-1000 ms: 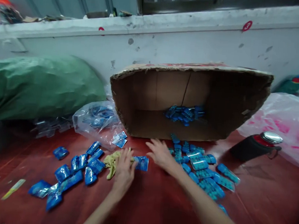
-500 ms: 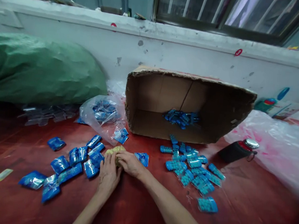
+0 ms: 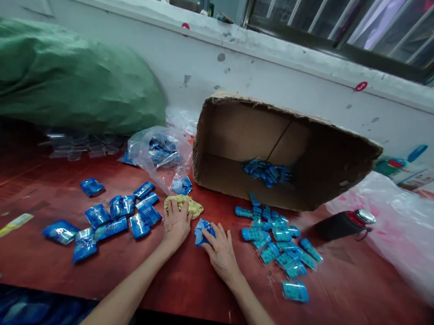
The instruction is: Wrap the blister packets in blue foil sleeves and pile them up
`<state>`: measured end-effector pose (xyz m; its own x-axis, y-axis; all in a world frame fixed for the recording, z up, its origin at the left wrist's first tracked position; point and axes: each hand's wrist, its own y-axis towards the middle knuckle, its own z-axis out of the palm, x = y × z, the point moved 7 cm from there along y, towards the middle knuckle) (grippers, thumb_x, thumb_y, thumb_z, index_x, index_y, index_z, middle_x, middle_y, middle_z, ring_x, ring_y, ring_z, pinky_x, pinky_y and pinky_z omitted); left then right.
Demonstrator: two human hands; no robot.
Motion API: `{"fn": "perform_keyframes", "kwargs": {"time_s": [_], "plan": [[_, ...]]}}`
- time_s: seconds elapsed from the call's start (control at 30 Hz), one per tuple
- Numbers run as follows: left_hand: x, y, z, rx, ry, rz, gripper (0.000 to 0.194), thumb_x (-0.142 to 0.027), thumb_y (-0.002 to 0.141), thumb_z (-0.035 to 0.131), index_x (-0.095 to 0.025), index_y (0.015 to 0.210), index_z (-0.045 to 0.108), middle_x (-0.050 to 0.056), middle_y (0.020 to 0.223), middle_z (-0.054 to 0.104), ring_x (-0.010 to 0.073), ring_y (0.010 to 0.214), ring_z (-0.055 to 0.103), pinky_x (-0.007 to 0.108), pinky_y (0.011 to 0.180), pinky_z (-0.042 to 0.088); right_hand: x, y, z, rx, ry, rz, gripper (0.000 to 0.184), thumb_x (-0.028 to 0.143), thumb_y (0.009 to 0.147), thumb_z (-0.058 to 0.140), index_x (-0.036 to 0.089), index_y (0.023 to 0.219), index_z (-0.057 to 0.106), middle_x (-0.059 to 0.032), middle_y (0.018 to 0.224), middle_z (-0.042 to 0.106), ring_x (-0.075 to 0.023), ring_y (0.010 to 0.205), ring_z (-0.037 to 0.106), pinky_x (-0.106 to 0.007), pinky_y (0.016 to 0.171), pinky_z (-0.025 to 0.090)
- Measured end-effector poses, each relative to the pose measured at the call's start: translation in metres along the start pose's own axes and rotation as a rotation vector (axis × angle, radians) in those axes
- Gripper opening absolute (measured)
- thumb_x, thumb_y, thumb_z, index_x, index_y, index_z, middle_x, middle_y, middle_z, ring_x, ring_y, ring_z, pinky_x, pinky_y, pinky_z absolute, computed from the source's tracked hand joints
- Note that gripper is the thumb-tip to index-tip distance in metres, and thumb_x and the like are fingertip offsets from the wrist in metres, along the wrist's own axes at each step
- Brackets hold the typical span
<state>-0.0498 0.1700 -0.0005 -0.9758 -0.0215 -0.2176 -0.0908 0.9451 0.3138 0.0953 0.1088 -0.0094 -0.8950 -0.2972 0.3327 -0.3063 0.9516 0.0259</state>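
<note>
My left hand [image 3: 177, 225] rests on a crumpled, pale yellow cloth [image 3: 192, 208], its fingers pressed into the near left side. Just to the right, my right hand [image 3: 222, 251] has its thumb and fingertips on a small blue packet [image 3: 200, 234], which lies partly beneath the fingers. Left of the hands lie several puffy blue sachets [image 3: 111, 228] in a loose group. Right of them is a scattered pile of small clear bottles with blue caps and blue beads [image 3: 287, 247].
A cardboard box [image 3: 216, 174] on its side holds more blue-capped bottles. Beside it sits a clear bag [image 3: 139, 145] of blue packets. A black flask [image 3: 340, 225], pink-white plastic [image 3: 394, 212] and a green sack [image 3: 78, 85] surround the red table [image 3: 194, 288].
My right hand has left the cloth and moved right onto the blue packet, which has shifted slightly nearer. My left hand stays at the cloth. The camera view has tilted.
</note>
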Motion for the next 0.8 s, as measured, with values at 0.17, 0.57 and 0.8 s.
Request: {"fn": "perform_keyframes", "kwargs": {"time_s": [0.17,0.57,0.8], "plan": [[0.003,0.002,-0.006,0.02,-0.043,-0.011,0.043,-0.03,0.079,0.041,-0.014,0.117,0.051,0.02,0.128,0.041,0.0353,0.122,0.03,0.052,0.095,0.026,0.002,-0.005,-0.013,-0.19,-0.08,0.092,0.027,0.019,0.088,0.039,0.027,0.103,0.06,-0.0077,0.108,0.058,-0.0227,0.104,0.047,-0.038,0.086,0.032],[-0.005,-0.122,-0.004,0.381,-1.356,-0.726,0.055,-0.047,0.062,0.06,-0.015,0.106,0.051,0.009,0.086,0.063,0.014,0.054,0.058,0.026,0.046,0.043,0.029,-0.031,-0.029,-0.328,-0.051,0.066,0.027,0.018,0.088,0.036,0.022,0.078,0.061,-0.0056,0.084,0.06,-0.0198,0.08,0.05,-0.033,0.073,0.032],[-0.029,-0.125,0.003,0.45,-1.776,-0.854,0.036,-0.042,0.058,0.067,-0.012,0.078,0.061,0.004,0.062,0.063,0.0094,0.05,0.054,0.02,0.046,0.037,0.017,-0.054,-0.019,-0.442,0.583,0.095,0.023,0.03,0.079,0.049,0.024,0.099,0.058,-0.0088,0.101,0.059,-0.0243,0.094,0.053,-0.037,0.08,0.039]]}}
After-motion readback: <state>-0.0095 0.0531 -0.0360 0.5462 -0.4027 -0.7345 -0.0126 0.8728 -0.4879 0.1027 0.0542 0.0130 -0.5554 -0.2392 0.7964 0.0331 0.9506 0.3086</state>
